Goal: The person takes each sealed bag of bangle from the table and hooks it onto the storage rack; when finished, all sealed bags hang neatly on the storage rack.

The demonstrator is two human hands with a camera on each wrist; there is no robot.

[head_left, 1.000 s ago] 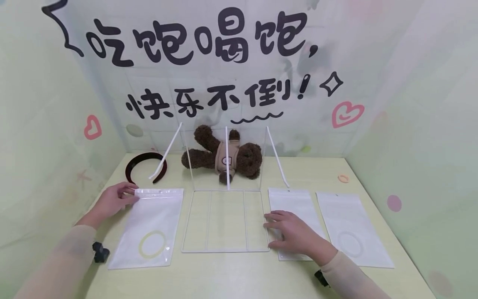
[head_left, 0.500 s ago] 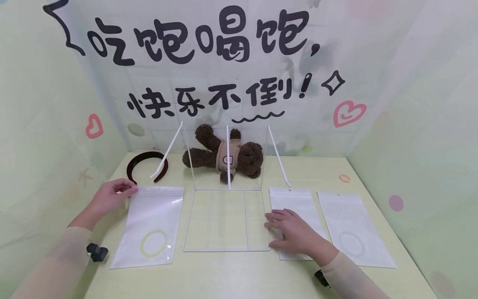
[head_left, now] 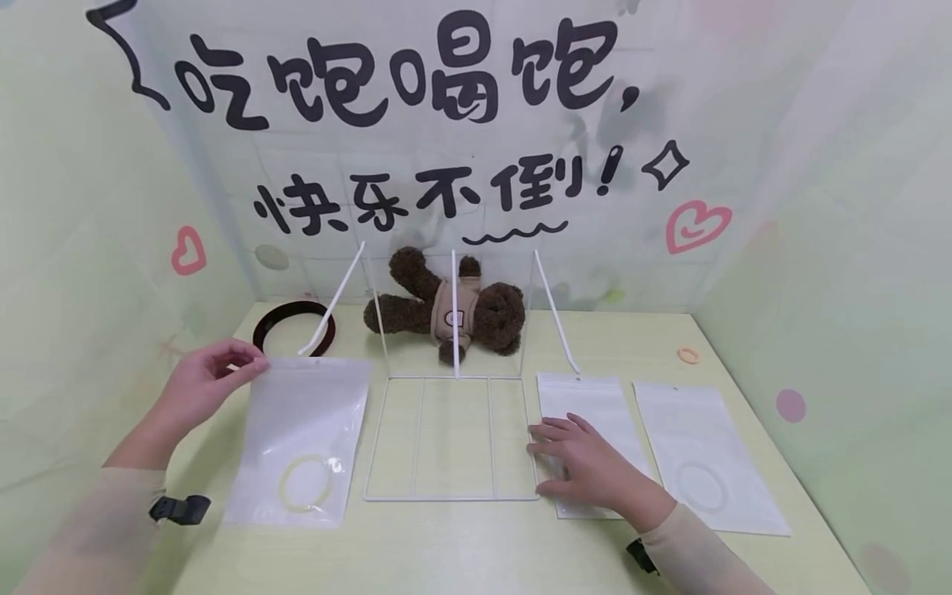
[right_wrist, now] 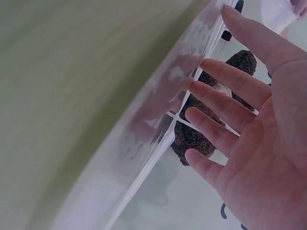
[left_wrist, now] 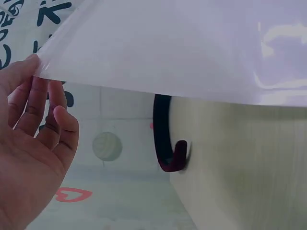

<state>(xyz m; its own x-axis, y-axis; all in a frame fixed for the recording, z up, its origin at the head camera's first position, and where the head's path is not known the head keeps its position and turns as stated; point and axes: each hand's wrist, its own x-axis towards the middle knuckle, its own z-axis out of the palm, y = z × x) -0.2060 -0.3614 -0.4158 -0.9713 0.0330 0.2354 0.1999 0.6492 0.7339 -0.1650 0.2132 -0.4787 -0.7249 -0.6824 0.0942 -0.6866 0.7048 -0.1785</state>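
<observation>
My left hand (head_left: 204, 384) pinches the top left corner of a white zip bag (head_left: 297, 413) between thumb and fingers. The bag's top edge is raised off the table, and a yellow ring (head_left: 283, 487) shows near its lower end. In the left wrist view, the bag (left_wrist: 168, 43) stretches away from the fingertips. My right hand (head_left: 587, 467) has its fingers spread, fingertips right at the right edge of a white wire display rack (head_left: 449, 499). It lies over a second white bag (head_left: 583, 401), partly hiding it. Straight fingers show in the right wrist view.
A third white bag (head_left: 744, 463) with a pale ring lies at the right. Behind the rack's white hooks (head_left: 554, 310) a brown teddy bear (head_left: 497, 318) lies on its side. A dark headband (head_left: 271, 318) is at back left, a small orange ring (head_left: 688, 355) at back right.
My left hand has taken hold of the bag's corner and lifted its top edge, moving slightly up and left. The right hand stays where it was.
</observation>
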